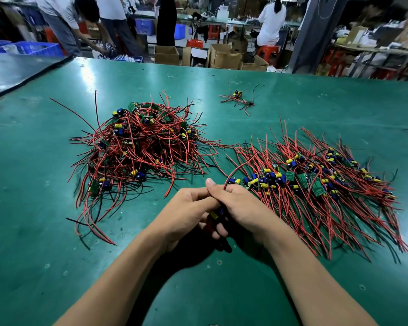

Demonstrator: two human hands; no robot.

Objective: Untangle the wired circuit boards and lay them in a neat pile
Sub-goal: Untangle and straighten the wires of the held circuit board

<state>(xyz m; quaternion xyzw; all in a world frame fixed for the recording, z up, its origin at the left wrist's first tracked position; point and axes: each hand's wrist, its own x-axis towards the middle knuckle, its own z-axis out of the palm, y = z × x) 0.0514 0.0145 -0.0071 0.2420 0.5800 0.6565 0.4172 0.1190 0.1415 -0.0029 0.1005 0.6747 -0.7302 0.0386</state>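
Seemingly the job is running near its midpoint: at the left a tangled heap [137, 147] of wired circuit boards is lying on the green table [45, 231], waiting to be sorted; in the middle the left hand [186, 215] and right hand [243, 208] are both curling closed round one wired board [216, 214], its red wire [238, 168] arching up out of the fingers; just beside the right hand the neat pile [316, 184] is looking about as large as the heap, wires combed one way; a small stray cluster [239, 98] is lying farther back, and no lettering is showing clearly enough to read
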